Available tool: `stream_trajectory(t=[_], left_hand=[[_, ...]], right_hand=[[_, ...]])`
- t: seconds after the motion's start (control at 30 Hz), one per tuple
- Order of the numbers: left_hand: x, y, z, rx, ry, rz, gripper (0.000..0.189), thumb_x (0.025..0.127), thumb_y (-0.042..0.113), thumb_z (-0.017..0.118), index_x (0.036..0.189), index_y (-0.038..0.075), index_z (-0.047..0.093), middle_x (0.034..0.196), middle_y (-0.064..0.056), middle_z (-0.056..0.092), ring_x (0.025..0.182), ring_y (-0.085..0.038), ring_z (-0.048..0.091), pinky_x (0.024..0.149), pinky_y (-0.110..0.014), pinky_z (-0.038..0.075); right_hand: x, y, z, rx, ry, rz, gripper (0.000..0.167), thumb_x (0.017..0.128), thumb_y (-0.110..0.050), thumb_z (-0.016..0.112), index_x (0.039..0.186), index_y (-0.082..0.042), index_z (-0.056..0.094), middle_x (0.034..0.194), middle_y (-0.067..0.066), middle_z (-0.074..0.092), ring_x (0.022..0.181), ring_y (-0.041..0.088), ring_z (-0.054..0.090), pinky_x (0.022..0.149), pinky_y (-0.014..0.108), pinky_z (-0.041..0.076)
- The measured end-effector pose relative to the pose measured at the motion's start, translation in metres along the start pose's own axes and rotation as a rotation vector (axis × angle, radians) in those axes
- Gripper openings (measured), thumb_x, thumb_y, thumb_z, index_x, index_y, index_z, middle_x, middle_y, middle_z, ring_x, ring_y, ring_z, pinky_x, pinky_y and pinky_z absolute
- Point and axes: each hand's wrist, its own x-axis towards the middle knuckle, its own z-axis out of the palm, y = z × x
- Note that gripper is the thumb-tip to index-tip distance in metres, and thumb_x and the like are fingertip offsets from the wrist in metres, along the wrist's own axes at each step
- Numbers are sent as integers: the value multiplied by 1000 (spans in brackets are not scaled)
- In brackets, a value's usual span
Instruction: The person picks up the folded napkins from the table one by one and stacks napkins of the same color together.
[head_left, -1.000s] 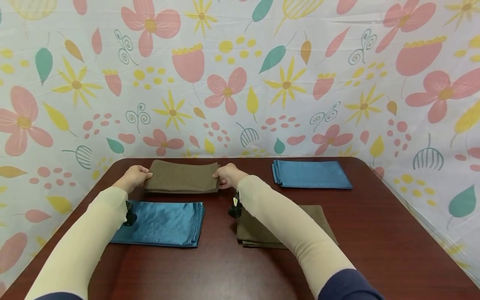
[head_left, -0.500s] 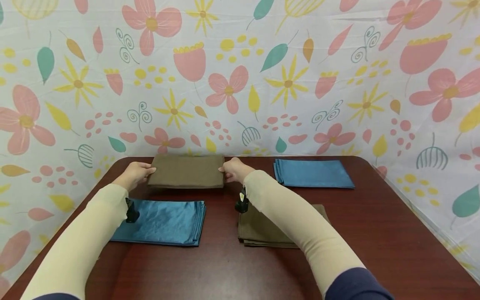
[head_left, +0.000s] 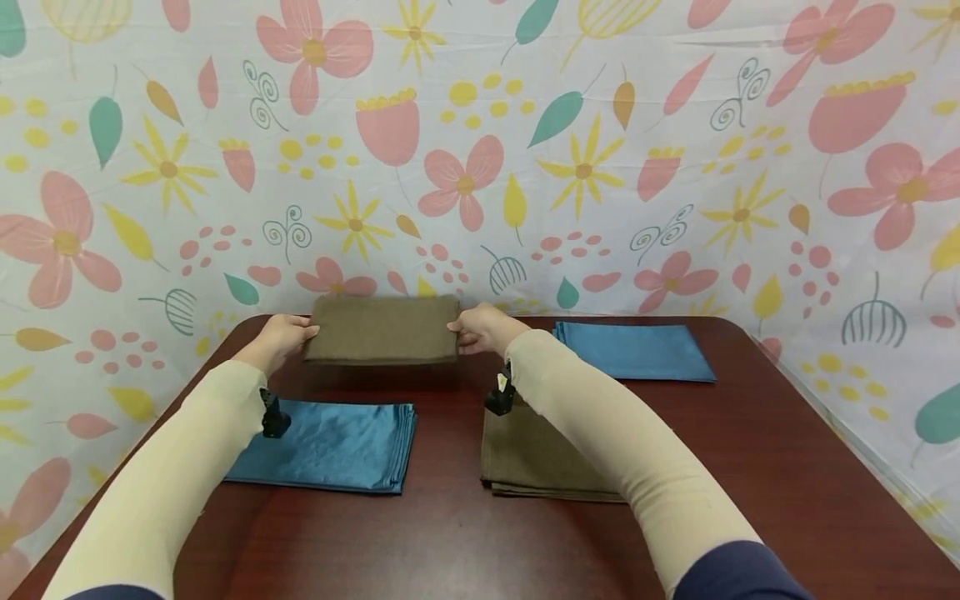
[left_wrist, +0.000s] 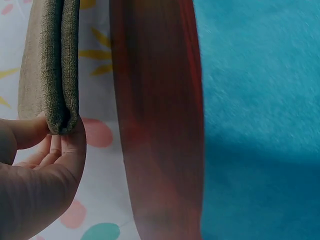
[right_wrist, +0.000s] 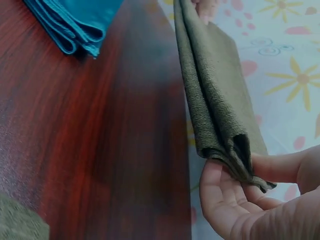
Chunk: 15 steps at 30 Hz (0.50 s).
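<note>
A folded olive-brown cloth [head_left: 382, 331] hangs above the far left part of the table, pinched at both short ends. My left hand [head_left: 283, 337] grips its left end; in the left wrist view the thumb and fingers [left_wrist: 70, 160] close round the folded edge. At the other end my right hand [head_left: 483, 327] holds the cloth, thumb on one face and fingers beneath, as the right wrist view shows. Under my left forearm lies a folded shiny blue cloth [head_left: 337, 446]. A second folded brown cloth [head_left: 540, 454] is partly hidden by my right forearm.
Another folded blue cloth [head_left: 637, 350] lies at the back right of the dark red-brown table [head_left: 435, 542]. Behind the table's far edge hangs a flower-patterned white sheet [head_left: 480, 250]. A small black camera is strapped to each wrist.
Both hands have raised the brown cloth off the table and shifted it slightly right. The other three cloths lie where they were; the view has shifted a little.
</note>
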Motion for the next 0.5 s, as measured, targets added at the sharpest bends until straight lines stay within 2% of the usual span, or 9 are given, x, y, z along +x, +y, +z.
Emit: stream_trajectory(t=[0.07, 0.13, 0.17, 0.2, 0.27, 0.37, 0.4, 0.43, 0.5], left_hand=[[-2, 4, 1, 15, 3, 4, 55, 105, 19, 38, 150, -8, 21, 157, -27, 20, 142, -38, 29, 116, -49, 30], [-3, 9, 1, 36, 7, 6, 55, 105, 18, 39, 151, -7, 21, 156, -27, 21, 132, -36, 39, 116, -49, 30], [-4, 12, 2, 52, 11, 7, 56, 105, 19, 40, 151, -7, 22, 156, -27, 22, 118, -32, 49, 115, -48, 32], [-5, 15, 3, 65, 17, 4, 54, 105, 19, 40, 150, -6, 24, 154, -28, 26, 110, -29, 50, 113, -47, 34], [-7, 22, 4, 88, 25, -2, 54, 104, 18, 41, 149, -6, 27, 152, -28, 29, 108, -30, 50, 113, -47, 35], [-10, 32, 7, 95, 38, -4, 50, 104, 18, 41, 147, -6, 34, 149, -27, 35, 120, -34, 50, 110, -47, 37], [-12, 35, 8, 92, 39, -5, 49, 104, 17, 41, 146, -7, 36, 149, -27, 36, 131, -37, 41, 112, -48, 36], [-14, 37, 8, 86, 34, -5, 48, 104, 17, 40, 146, -7, 36, 149, -27, 35, 136, -38, 36, 113, -49, 35], [-16, 41, 8, 75, 31, -6, 47, 105, 17, 40, 145, -7, 38, 147, -26, 38, 134, -37, 39, 112, -48, 36]], right_hand=[[0, -2, -3, 12, -10, 2, 69, 95, -1, 58, 152, 0, 19, 145, 24, 42, 119, 34, 55, 100, 43, 50], [0, -3, -7, 22, -22, 4, 74, 95, 0, 57, 154, -2, 12, 147, 25, 37, 129, 37, 48, 102, 44, 49], [0, -3, -9, 22, -24, 4, 74, 95, 0, 57, 154, -2, 12, 148, 25, 36, 131, 37, 46, 103, 44, 48], [-1, -3, -11, 23, -27, 3, 75, 95, 0, 57, 154, -2, 10, 148, 25, 36, 133, 37, 45, 103, 44, 48], [-2, -3, -16, 31, -31, 5, 77, 95, 0, 57, 155, -3, 8, 149, 25, 34, 135, 37, 43, 103, 44, 48], [-6, -2, -22, 41, -32, 5, 77, 95, -1, 57, 155, -2, 8, 150, 24, 32, 137, 37, 40, 104, 43, 47], [-7, -3, -23, 48, -34, 4, 78, 95, -1, 57, 155, -2, 7, 151, 24, 31, 138, 37, 38, 105, 43, 47], [-9, -3, -25, 51, -38, 3, 78, 95, -1, 57, 155, -2, 7, 151, 24, 30, 139, 37, 37, 106, 43, 46], [-12, -5, -28, 52, -46, -2, 77, 95, -1, 56, 154, -1, 7, 152, 24, 29, 140, 37, 36, 107, 43, 45]])
